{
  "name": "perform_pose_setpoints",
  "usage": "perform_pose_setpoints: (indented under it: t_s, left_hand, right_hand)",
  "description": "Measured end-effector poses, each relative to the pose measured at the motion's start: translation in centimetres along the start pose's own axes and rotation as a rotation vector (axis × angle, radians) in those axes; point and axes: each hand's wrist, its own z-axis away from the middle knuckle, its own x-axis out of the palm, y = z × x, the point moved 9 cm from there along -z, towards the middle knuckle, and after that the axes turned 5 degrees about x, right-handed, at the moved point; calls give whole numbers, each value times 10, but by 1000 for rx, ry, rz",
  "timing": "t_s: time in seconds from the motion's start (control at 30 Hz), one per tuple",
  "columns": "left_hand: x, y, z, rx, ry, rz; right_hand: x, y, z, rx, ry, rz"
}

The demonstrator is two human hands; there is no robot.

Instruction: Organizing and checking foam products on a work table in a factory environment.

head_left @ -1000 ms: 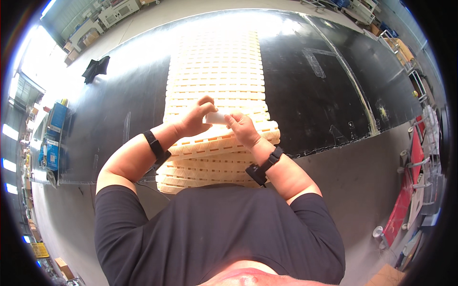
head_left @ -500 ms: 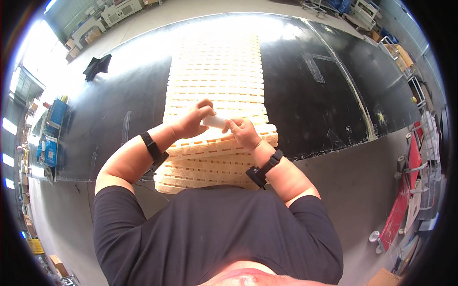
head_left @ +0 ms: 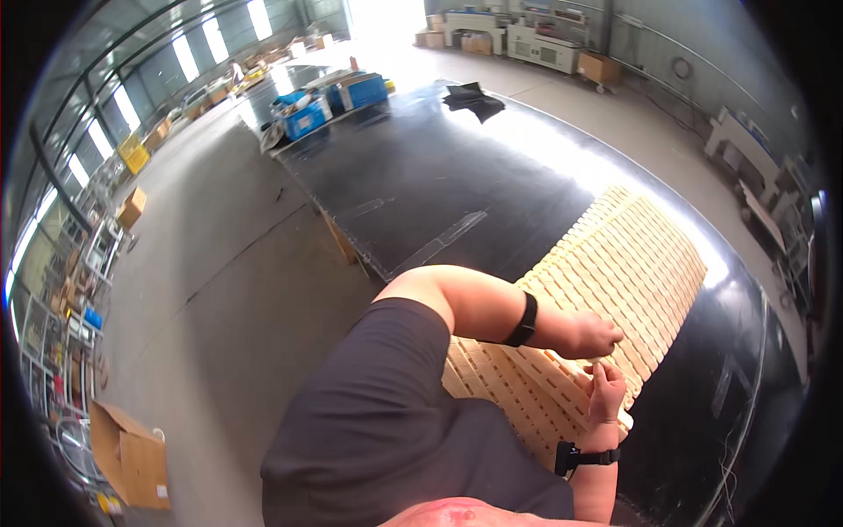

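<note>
A long cream slatted mat (head_left: 650, 263) with rows of slots runs across the black table and folds over in layers near the table's front edge. Over the folded end, my left hand (head_left: 597, 336) is closed with its fingers curled down. Just nearer to me, my right hand (head_left: 608, 393) has thumb and fingers pinched together. The fingertips of both hands nearly meet, with a small pale bit between them. What either hand grips is mostly hidden by the fingers.
The black table (head_left: 395, 202) has tape strips on its top. Blue bins (head_left: 307, 119) with loose items stand at its far left end, and a crumpled black cloth (head_left: 474, 101) lies near the far edge. An open cardboard box (head_left: 130, 457) is on the floor at left.
My view has swung to the left, so the mat now appears at the right. The white roll seen between my hands earlier is mostly hidden now. My hands stay close together over the mat.
</note>
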Motion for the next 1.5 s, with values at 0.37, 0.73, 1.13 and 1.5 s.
perform_pose_setpoints:
  t_s: [0.37,0.73,1.13,1.5]
  left_hand:
    - [3,2,6,-101,-68,-71]
    - [-7,-23,21,-220,104,289]
    - [4,0,8,26,-31,81]
    - [-14,9,13,198,92,4]
  right_hand:
    - [-1,4,-17,-87,-11,51]
    - [-3,-16,-7,-167,6,7]
    - [-4,-20,-5,-116,17,284]
    - [-4,-31,-6,-164,45,204]
